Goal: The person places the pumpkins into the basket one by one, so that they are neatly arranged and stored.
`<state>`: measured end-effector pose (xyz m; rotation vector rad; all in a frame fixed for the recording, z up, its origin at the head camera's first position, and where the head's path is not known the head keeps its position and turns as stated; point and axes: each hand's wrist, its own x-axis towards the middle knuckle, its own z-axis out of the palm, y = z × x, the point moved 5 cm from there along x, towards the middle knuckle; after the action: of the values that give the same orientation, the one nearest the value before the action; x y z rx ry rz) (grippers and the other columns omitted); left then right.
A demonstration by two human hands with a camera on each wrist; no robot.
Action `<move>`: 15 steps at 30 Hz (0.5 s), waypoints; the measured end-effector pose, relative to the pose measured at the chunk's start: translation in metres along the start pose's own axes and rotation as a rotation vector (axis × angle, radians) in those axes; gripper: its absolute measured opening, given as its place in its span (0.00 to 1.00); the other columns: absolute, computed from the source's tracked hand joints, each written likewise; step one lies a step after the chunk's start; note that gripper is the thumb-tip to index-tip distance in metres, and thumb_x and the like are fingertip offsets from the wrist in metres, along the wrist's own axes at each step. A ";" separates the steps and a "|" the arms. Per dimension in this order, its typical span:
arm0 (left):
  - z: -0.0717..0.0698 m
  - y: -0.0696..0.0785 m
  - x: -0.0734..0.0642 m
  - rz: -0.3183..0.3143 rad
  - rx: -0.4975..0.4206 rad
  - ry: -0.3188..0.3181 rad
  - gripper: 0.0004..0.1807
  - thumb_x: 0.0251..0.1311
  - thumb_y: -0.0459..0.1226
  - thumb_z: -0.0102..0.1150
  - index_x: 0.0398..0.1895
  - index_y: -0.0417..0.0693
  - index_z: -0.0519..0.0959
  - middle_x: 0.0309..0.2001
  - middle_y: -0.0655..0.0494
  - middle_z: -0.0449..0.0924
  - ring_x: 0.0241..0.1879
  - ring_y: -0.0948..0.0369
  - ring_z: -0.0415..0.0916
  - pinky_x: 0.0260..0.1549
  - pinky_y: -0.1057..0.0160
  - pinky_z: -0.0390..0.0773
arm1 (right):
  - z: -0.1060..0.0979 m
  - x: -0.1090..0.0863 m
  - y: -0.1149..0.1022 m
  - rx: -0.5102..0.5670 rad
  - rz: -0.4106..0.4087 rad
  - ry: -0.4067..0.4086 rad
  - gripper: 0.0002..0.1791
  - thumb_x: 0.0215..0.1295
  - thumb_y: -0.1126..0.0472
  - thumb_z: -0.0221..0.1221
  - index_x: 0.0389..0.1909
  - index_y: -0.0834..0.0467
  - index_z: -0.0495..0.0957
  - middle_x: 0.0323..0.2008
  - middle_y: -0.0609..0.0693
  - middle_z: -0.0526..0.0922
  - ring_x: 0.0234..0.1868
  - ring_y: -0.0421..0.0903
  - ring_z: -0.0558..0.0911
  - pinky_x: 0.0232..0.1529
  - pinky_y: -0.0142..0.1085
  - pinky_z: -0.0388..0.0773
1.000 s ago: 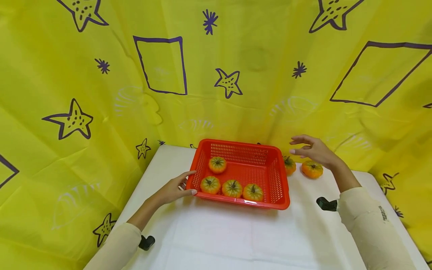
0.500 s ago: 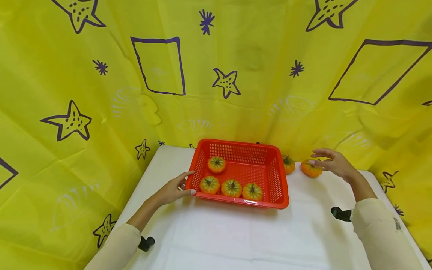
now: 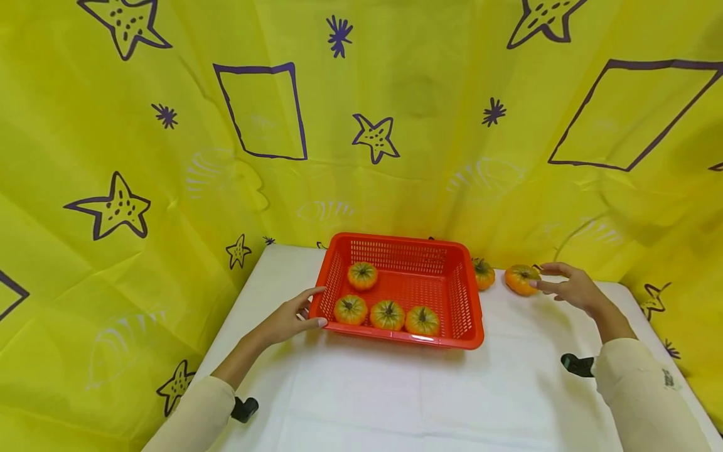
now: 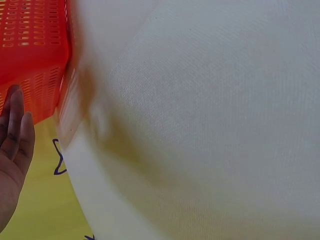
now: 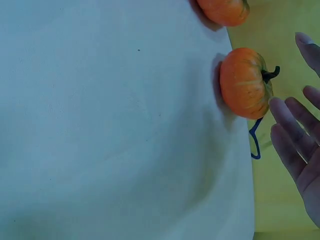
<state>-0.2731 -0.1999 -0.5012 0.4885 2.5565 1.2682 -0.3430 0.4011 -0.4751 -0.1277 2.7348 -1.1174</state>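
A red plastic basket (image 3: 395, 342) with slotted walls sits on the white-covered table, several small orange pumpkins (image 3: 387, 315) inside it. My left hand (image 3: 289, 319) touches its near left corner, thumb at the front rim and fingers along the left side; the left wrist view shows those fingers fairly straight against the wall. To the right of the basket lies a loose pumpkin (image 3: 521, 279) with a dark curved stem. My right hand (image 3: 573, 289) hovers at its right side, fingers spread and relaxed, fingertips close to the stem side in the right wrist view.
Another pumpkin (image 3: 483, 274) lies right beside the basket's right wall, partly hidden by it. A yellow curtain (image 3: 395, 188) with drawn stars hangs behind and around the table (image 3: 373, 402). Dark wrist devices (image 3: 577, 365) show below both sleeves.
My right hand has moved right from above the pumpkin beside the basket, passed over the farther pumpkin, and lowered to its right side. The left hand and basket stay put.
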 end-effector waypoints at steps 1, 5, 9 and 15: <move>0.000 0.000 0.000 -0.001 -0.002 0.001 0.43 0.61 0.51 0.68 0.77 0.60 0.60 0.41 0.54 0.80 0.39 0.58 0.76 0.38 0.60 0.77 | 0.000 0.001 0.002 -0.020 0.009 0.003 0.41 0.70 0.47 0.61 0.70 0.73 0.60 0.65 0.77 0.67 0.47 0.57 0.85 0.41 0.35 0.81; 0.000 -0.001 0.000 -0.004 -0.010 -0.003 0.43 0.61 0.51 0.68 0.77 0.60 0.60 0.41 0.54 0.80 0.39 0.58 0.77 0.38 0.60 0.77 | 0.003 0.004 0.008 -0.063 0.034 0.024 0.44 0.70 0.43 0.60 0.70 0.73 0.59 0.66 0.77 0.65 0.56 0.71 0.76 0.50 0.53 0.79; 0.000 -0.001 0.000 0.000 -0.012 -0.013 0.43 0.62 0.51 0.68 0.78 0.60 0.59 0.41 0.53 0.80 0.39 0.58 0.76 0.38 0.60 0.77 | 0.008 0.008 0.016 -0.054 0.045 0.036 0.46 0.69 0.44 0.61 0.71 0.74 0.57 0.68 0.78 0.61 0.62 0.75 0.70 0.57 0.63 0.72; 0.000 -0.002 0.000 0.000 -0.011 -0.017 0.43 0.62 0.51 0.67 0.78 0.59 0.59 0.41 0.54 0.81 0.40 0.57 0.76 0.38 0.60 0.76 | 0.017 0.015 0.027 -0.063 0.095 0.009 0.51 0.68 0.42 0.62 0.71 0.77 0.51 0.70 0.79 0.54 0.66 0.78 0.61 0.61 0.68 0.64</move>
<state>-0.2738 -0.2009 -0.5025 0.4955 2.5348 1.2717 -0.3541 0.4069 -0.5079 -0.0014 2.7532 -1.0099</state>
